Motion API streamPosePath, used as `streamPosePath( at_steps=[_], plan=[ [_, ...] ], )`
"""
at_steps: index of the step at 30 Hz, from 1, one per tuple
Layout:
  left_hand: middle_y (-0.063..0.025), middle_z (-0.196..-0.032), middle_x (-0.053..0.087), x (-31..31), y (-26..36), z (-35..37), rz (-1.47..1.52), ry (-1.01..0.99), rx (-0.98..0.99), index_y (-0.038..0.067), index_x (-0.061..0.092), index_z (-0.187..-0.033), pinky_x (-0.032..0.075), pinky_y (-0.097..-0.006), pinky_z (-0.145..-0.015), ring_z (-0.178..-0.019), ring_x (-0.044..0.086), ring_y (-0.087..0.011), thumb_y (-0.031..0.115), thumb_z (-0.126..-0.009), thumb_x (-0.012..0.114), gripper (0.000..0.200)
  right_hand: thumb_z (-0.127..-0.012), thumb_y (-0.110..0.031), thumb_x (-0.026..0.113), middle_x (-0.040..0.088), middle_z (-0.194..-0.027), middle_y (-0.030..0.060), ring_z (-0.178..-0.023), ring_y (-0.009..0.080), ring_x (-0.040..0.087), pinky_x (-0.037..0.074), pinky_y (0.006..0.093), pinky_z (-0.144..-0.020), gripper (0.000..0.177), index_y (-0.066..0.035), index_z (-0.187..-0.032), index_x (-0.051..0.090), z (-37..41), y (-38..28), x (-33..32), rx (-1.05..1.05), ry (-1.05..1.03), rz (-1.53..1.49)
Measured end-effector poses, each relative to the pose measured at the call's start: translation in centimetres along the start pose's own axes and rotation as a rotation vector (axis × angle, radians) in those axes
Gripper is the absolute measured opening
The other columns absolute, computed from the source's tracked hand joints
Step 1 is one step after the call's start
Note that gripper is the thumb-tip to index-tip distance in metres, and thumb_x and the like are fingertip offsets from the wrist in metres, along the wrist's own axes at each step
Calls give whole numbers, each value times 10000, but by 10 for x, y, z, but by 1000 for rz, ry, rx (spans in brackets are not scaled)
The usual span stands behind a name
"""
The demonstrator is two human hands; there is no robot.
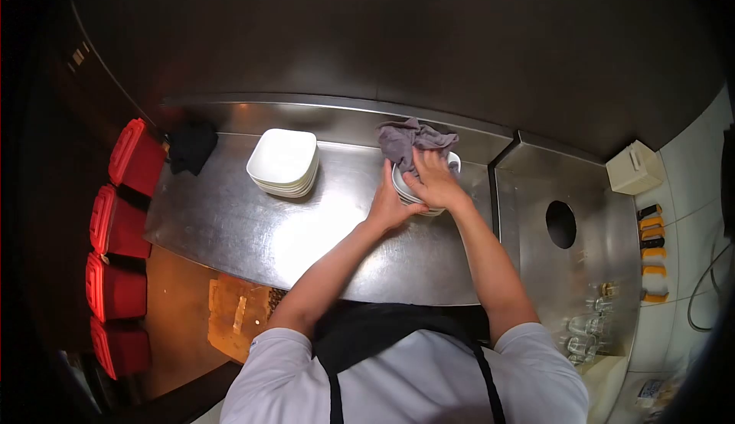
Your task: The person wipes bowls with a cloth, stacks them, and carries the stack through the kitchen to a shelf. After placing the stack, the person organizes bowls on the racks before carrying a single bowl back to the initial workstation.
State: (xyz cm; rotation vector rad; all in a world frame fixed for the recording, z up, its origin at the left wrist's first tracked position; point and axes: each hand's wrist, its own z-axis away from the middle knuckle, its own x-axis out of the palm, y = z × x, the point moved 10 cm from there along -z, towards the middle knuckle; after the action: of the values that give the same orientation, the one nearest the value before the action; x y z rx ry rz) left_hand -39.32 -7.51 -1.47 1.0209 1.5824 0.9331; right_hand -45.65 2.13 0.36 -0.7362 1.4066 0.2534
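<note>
A stack of white bowls (397,181) stands on the steel counter in front of me, partly hidden by my hands. My left hand (388,203) is curved around the left side of this stack, its thumb along the near side. Over the top bowl, my right hand (433,184) presses a crumpled grey-purple cloth (400,142) with its fingers. Most of the cloth spills over the far rim. To the left, apart from both hands, sits a second stack of squarish white dishes (283,157).
The steel counter (344,263) meets a raised back ledge. On the right is a steel surface with a round dark hole (561,224) and several glasses (586,332). Several yellow-and-black handles (653,244) line the right wall. Red bins (115,221) and a black cloth (191,147) are left.
</note>
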Motion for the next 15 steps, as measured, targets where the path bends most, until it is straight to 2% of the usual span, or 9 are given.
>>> streamPosePath(
  at_steps=[4, 7, 8, 9, 11, 12, 13, 14, 15],
  plan=[
    [-312, -1436, 402, -2, 1, 15, -8, 34, -16, -79, 99, -1497, 389, -458, -1086, -1335, 435, -432, 275, -604, 917, 1262, -949, -658, 383, 252, -1549, 337, -1457, 447, 249, 185, 451, -1204, 952, 89, -1515, 216, 12, -18, 9, -37, -135, -119],
    [-305, -1399, 426, -15, -5, 50, -35, 160, -18, -84, 132, -1482, 397, -455, -1071, -1296, 469, -424, 241, -656, 877, 1158, -965, -659, 369, 235, -1568, 312, -1484, 404, 211, 177, 403, -1215, 945, 100, -1510, 222, 27, -53, 27, -122, -234, -204],
    [-299, -1387, 433, -21, -12, 66, 1, 198, -38, -83, 142, -1477, 401, -455, -1065, -1281, 479, -423, 238, -675, 862, 1125, -956, -616, 431, 291, -1538, 317, -1444, 417, 291, 243, 419, -1188, 908, 108, -1484, 281, 33, -69, 29, -132, -188, -219],
    [-294, -1376, 440, -28, -19, 81, 35, 237, -60, -83, 152, -1472, 405, -454, -1058, -1266, 489, -423, 235, -694, 848, 1092, -934, -547, 520, 432, -1430, 326, -1329, 437, 441, 362, 455, -1105, 826, 88, -1440, 366, 39, -91, 23, -116, -92, -248],
    [-266, -1358, 456, -36, -20, 106, -49, 145, -173, -60, 233, -1445, 421, -455, -1039, -1237, 512, -401, 229, -753, 808, 945, -922, -448, 579, 564, -1277, 301, -1161, 444, 564, 447, 472, -1000, 714, 56, -1402, 419, 54, -134, 5, 67, -138, -238],
    [-255, -1351, 467, -37, -35, 117, -40, 83, -226, -54, 255, -1436, 425, -452, -1036, -1234, 517, -390, 232, -756, 809, 923, -893, -451, 623, 619, -1160, 308, -972, 388, 652, 513, 449, -842, 615, 66, -1216, 544, 57, -143, 6, -17, -23, -267],
    [-244, -1344, 478, -40, -30, 121, -27, 22, -275, -48, 277, -1427, 429, -450, -1033, -1232, 523, -380, 236, -760, 810, 900, -891, -451, 630, 625, -1162, 291, -961, 363, 655, 516, 433, -832, 610, 70, -1201, 556, 55, -144, 22, -27, -152, -480],
    [-191, -1285, 566, -60, -7, 125, 55, 215, -165, -7, 499, -1304, 440, -411, -1021, -1196, 568, -322, 207, -685, 884, 760, -890, -450, 637, 630, -1163, 275, -949, 338, 657, 518, 418, -821, 605, 74, -1185, 569, 49, -138, 31, -33, -282, -689],
    [-184, -1267, 565, -65, -3, 126, -28, 168, -137, -13, 461, -1321, 432, -410, -1033, -1205, 559, -324, 247, -624, 932, 881, -888, -450, 644, 636, -1164, 258, -937, 313, 659, 521, 402, -811, 601, 77, -1170, 581, 46, -134, 36, -34, -411, -895]
  ],
)
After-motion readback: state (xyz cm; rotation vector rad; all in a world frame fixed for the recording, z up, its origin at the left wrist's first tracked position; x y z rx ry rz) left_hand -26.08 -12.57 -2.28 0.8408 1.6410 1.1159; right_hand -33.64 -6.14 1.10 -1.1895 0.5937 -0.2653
